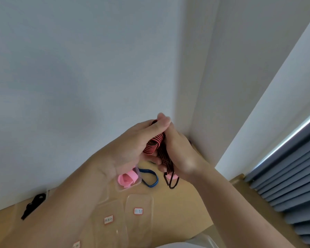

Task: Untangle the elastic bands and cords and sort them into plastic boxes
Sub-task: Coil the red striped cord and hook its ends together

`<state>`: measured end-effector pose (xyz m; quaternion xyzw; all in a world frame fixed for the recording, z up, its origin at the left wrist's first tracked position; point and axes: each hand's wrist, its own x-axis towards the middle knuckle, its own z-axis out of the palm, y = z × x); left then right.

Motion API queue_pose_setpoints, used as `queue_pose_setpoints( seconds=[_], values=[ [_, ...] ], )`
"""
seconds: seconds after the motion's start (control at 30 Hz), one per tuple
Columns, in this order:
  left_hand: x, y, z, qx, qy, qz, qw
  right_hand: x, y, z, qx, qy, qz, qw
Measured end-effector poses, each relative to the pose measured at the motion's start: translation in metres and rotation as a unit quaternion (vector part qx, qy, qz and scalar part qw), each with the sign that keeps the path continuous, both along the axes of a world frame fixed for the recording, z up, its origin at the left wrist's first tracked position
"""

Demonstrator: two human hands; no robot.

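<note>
Head view: both hands are seen raised above a wooden table, close together in front of a white wall. A red-and-black striped elastic band is held between them, well above the tabletop. The left hand is curled around the rolled part of the band, and the right hand is closed around its other side. Thin dark cords are seen hanging in loops below the right hand, almost down to the table.

Under the hands, a pink band is coiled inside a clear plastic box. A blue band is laid on the table just beside that box. Nearer the camera, two clear plastic pieces with small labels are laid side by side; whether they are lids or boxes cannot be told. A black band is seen far to the left, by the wall. Grey blinds are seen at the right edge.
</note>
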<state>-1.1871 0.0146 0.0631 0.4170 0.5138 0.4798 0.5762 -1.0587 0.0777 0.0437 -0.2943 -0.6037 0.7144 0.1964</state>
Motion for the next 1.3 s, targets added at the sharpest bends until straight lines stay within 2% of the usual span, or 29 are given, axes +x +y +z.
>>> queue_pose_setpoints(
  seconds=[0.17, 0.3, 0.33, 0.4, 0.53, 0.67, 0.77, 0.87, 0.93, 1.03, 1.1, 1.13, 1.2, 1.23, 1.3],
  values=[
    [0.008, -0.002, -0.011, 0.004, 0.021, 0.034, 0.999, 0.000, -0.002, -0.009, 0.045, -0.054, -0.030, 0.997],
    [0.016, 0.004, -0.025, 0.048, 0.182, 0.119, 0.975, 0.002, 0.005, -0.012, 0.079, -0.074, -0.052, 0.993],
    [0.017, 0.004, -0.027, 0.065, 0.197, 0.134, 0.969, 0.003, 0.008, -0.011, 0.085, -0.083, -0.045, 0.992],
    [0.018, 0.004, -0.029, 0.099, 0.176, 0.142, 0.969, 0.008, 0.014, -0.006, 0.111, -0.108, -0.018, 0.988],
    [0.016, 0.001, -0.032, 0.109, 0.245, 0.204, 0.941, 0.027, 0.026, 0.009, 0.195, -0.177, 0.074, 0.962],
    [0.015, 0.001, -0.037, 0.120, 0.242, 0.198, 0.942, 0.043, 0.029, 0.014, 0.262, -0.207, 0.158, 0.929],
    [0.009, 0.002, -0.037, 0.141, 0.265, 0.219, 0.928, 0.045, 0.023, 0.003, 0.324, -0.216, 0.114, 0.914],
    [0.001, 0.002, -0.036, 0.137, 0.231, 0.247, 0.931, 0.046, 0.013, -0.011, 0.382, -0.179, -0.029, 0.906],
    [-0.001, 0.001, -0.036, 0.143, 0.223, 0.264, 0.927, 0.045, 0.007, -0.018, 0.355, -0.103, -0.116, 0.922],
    [0.000, 0.001, -0.036, 0.160, 0.193, 0.276, 0.928, 0.044, 0.001, -0.021, 0.251, -0.010, -0.209, 0.945],
    [0.002, 0.002, -0.033, 0.172, 0.172, 0.291, 0.925, 0.046, -0.001, -0.026, 0.138, -0.005, -0.273, 0.952],
    [0.002, 0.002, -0.031, 0.177, 0.158, 0.301, 0.923, 0.048, 0.000, -0.030, 0.044, -0.011, -0.285, 0.958],
    [0.004, 0.004, -0.027, 0.185, 0.121, 0.320, 0.921, 0.051, -0.001, -0.036, -0.158, -0.014, -0.230, 0.960],
    [0.006, 0.005, -0.025, 0.185, 0.105, 0.327, 0.921, 0.051, -0.004, -0.038, -0.221, -0.006, -0.172, 0.960],
    [0.010, 0.008, -0.024, 0.180, 0.085, 0.334, 0.921, 0.047, -0.009, -0.040, -0.254, 0.028, -0.084, 0.963]
  ],
)
